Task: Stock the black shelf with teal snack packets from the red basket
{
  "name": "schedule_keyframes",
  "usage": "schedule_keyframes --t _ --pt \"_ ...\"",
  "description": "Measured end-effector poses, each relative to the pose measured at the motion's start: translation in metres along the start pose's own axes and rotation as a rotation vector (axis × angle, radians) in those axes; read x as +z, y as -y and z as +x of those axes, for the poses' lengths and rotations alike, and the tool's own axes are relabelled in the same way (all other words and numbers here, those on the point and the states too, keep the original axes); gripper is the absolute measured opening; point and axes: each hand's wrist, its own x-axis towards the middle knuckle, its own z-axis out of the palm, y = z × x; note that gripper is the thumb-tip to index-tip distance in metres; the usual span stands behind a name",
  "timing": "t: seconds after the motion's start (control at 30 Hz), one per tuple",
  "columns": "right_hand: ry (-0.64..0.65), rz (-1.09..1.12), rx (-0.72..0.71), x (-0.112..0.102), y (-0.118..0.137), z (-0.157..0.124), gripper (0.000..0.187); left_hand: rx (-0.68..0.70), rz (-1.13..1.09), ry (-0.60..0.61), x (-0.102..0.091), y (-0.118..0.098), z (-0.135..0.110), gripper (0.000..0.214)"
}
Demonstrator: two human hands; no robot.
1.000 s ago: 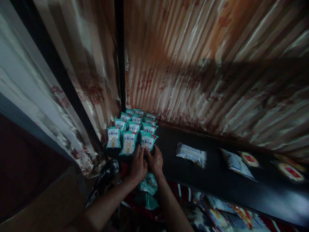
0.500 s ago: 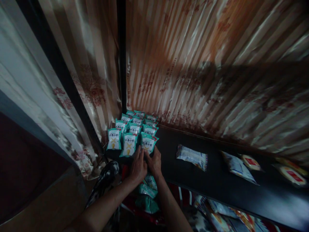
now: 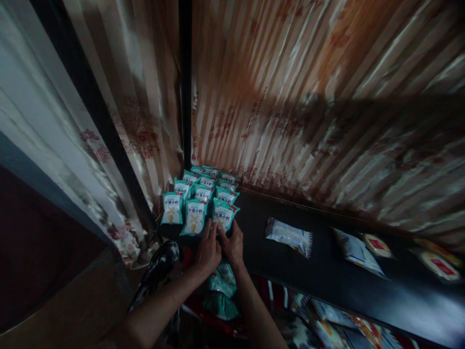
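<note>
Left hand (image 3: 208,249), right hand (image 3: 232,245) — fingers (image 3: 209,230) against teal packet (image 3: 224,214) marked 小鱼小虾 — grasp unclear.

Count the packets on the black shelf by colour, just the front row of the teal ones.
Teal packets, front row: 3
White packets: 2
Red-labelled packets: 2
Total: 7, leaving out a blurred shape at the far right.

Left hand (image 3: 208,248), right hand (image 3: 233,242) – barely edged toward front packet (image 3: 224,214).
</note>
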Motion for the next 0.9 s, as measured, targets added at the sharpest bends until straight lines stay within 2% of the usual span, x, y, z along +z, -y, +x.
schedule_keyframes --t 0.13,0.3,0.47,0.6,0.77,0.9 --pt "-0.005 0.022 0.002 0.001 -0.003 -0.011 0.075 0.023 0.039 0.013 0.001 -0.001 -0.008 0.063" --pt "-0.052 0.015 -0.001 -0.005 -0.006 -0.028 0.074 0.044 0.048 0.018 0.0 -0.006 -0.027 0.06" --pt "-0.09 0.031 -0.017 -0.016 -0.005 -0.057 0.061 0.05 0.034 0.069 -0.004 -0.009 -0.055 0.06" --pt "-0.099 0.042 -0.056 -0.025 -0.005 -0.09 0.04 0.045 0.031 0.149 -0.003 -0.006 -0.079 0.055" --pt "-0.049 -0.037 -0.032 -0.027 -0.029 -0.129 0.033 0.062 0.066 0.317 0.004 0.011 -0.104 0.052" --pt "0.092 -0.328 0.099 -0.024 -0.06 -0.149 0.03 -0.09 0.228 0.409 0.01 0.033 -0.116 0.052"
